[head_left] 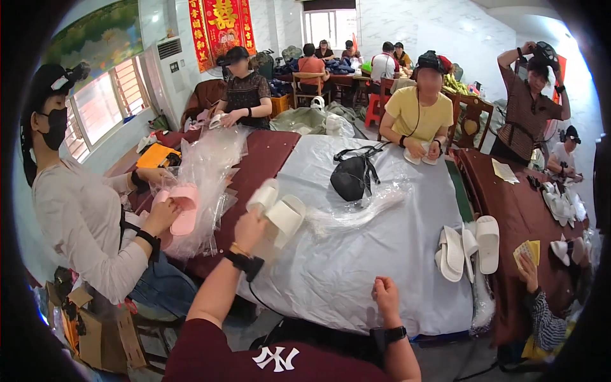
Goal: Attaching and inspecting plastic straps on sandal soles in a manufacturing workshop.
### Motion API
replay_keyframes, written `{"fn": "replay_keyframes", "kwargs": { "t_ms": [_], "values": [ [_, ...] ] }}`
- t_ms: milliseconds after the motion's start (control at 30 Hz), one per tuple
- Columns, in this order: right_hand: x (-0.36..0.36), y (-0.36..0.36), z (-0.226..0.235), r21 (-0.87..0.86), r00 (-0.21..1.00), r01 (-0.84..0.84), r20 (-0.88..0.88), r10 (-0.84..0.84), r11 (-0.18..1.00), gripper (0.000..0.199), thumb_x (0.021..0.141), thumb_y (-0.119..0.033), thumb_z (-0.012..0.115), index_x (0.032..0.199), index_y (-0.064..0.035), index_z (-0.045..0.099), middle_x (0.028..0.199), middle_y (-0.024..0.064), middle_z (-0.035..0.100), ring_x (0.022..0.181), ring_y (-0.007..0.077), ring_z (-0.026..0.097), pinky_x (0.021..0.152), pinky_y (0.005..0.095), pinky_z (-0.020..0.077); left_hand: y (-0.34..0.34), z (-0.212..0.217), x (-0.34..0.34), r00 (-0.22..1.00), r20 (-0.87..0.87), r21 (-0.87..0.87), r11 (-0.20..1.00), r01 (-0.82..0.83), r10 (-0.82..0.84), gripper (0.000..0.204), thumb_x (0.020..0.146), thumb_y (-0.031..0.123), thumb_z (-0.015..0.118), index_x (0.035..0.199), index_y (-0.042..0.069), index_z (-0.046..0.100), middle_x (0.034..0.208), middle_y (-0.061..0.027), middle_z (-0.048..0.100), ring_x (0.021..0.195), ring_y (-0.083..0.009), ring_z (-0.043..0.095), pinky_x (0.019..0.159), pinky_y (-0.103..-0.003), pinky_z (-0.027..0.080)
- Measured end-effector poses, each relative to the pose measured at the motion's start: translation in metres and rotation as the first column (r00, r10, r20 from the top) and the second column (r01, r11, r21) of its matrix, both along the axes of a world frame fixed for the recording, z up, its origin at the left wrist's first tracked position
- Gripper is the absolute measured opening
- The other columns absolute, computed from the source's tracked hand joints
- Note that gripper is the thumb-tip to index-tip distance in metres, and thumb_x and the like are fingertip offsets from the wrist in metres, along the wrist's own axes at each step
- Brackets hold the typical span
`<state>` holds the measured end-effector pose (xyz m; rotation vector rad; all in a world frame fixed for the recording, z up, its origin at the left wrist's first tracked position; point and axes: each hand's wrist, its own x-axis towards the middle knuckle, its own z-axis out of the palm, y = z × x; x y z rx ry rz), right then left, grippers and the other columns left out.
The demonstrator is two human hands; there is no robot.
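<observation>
My left hand [249,230] is closed around a pair of white slippers [286,215], raised over the left part of the grey-white table cover [407,232]. The slippers' open toes point away from me, and the fingers' far side is hidden behind them. Lower right, my right hand [386,297] hovers near the table's front edge with its fingers curled in; nothing shows in them. Further right, several white slippers [488,245] lie together on the cover. Beyond my left hand, a heap of clear plastic bags [363,213] spreads across the middle, beside a black bag with straps [350,178].
At my left, a co-worker handles pink slippers [184,207] beside clear plastic sleeves [213,159]. Across the table, a person in yellow [420,114] holds white slippers. A dark red table [496,204] adjoins on the right, where a striped-sleeved hand holds yellow paper [527,253].
</observation>
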<state>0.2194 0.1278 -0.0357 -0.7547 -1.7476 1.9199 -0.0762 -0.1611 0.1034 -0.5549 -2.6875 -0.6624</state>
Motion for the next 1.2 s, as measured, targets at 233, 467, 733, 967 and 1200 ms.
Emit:
{"fn": "replay_keyframes", "kwargs": {
  "t_ms": [233, 467, 733, 967, 1200],
  "values": [
    [-0.001, 0.011, -0.015, 0.128, 0.999, 0.045, 0.016, -0.048, 0.991, 0.016, 0.092, -0.014, 0.055, 0.101, -0.0010, 0.060, 0.078, -0.0002, 0.058, 0.062, 0.0064, 0.050, 0.054, 0.0218, 0.0407, 0.012, -0.021, 0.019, 0.969, 0.135, 0.012, 0.978, 0.207, -0.207, 0.041, 0.078, 0.026, 0.069, 0.112, 0.004, 0.064, 0.082, -0.0177, 0.068, 0.077, -0.0336, 0.066, 0.069, -0.041, 0.052],
    [0.038, 0.090, 0.020, 0.398, 0.942, 0.331, -0.093, -0.322, 0.855, 0.020, 0.087, -0.009, 0.056, 0.104, 0.0002, 0.061, 0.085, 0.0040, 0.062, 0.073, 0.0125, 0.056, 0.070, 0.0261, 0.0464, 0.040, -0.079, 0.097, 0.734, 0.506, 0.067, 0.869, 0.491, -0.453, 0.037, 0.081, 0.029, 0.066, 0.108, 0.003, 0.067, 0.088, -0.0174, 0.069, 0.080, -0.0295, 0.068, 0.072, -0.036, 0.052],
    [0.100, 0.176, 0.072, 0.810, 0.628, 0.491, -0.074, -0.775, 0.321, 0.036, 0.080, -0.008, 0.059, 0.115, 0.0028, 0.054, 0.101, 0.0177, 0.057, 0.094, 0.0312, 0.058, 0.083, 0.0382, 0.0453, 0.053, -0.101, 0.136, 0.611, 0.557, 0.148, 0.791, 0.594, -0.563, 0.038, 0.083, 0.031, 0.065, 0.109, 0.004, 0.066, 0.084, -0.0152, 0.069, 0.077, -0.0283, 0.067, 0.070, -0.037, 0.051],
    [0.111, 0.223, 0.050, 0.918, 0.344, 0.304, 0.144, -0.928, 0.255, 0.048, 0.079, -0.029, 0.067, 0.113, 0.0027, 0.056, 0.108, 0.0233, 0.058, 0.100, 0.0391, 0.056, 0.087, 0.0440, 0.0446, 0.044, -0.112, 0.137, 0.598, 0.535, 0.251, 0.788, 0.562, -0.597, 0.036, 0.083, 0.029, 0.066, 0.109, 0.004, 0.065, 0.084, -0.0153, 0.069, 0.076, -0.0274, 0.067, 0.069, -0.036, 0.051],
    [0.121, 0.246, 0.015, 0.800, 0.573, 0.363, 0.211, -0.792, 0.477, 0.051, 0.074, -0.034, 0.072, 0.104, 0.0060, 0.059, 0.086, 0.0205, 0.064, 0.082, 0.0348, 0.062, 0.077, 0.0427, 0.0493, 0.046, -0.112, 0.138, 0.568, 0.593, 0.267, 0.805, 0.530, -0.571, 0.036, 0.082, 0.028, 0.066, 0.109, 0.004, 0.064, 0.082, -0.0142, 0.069, 0.073, -0.0255, 0.066, 0.067, -0.034, 0.051]
  ]
}}
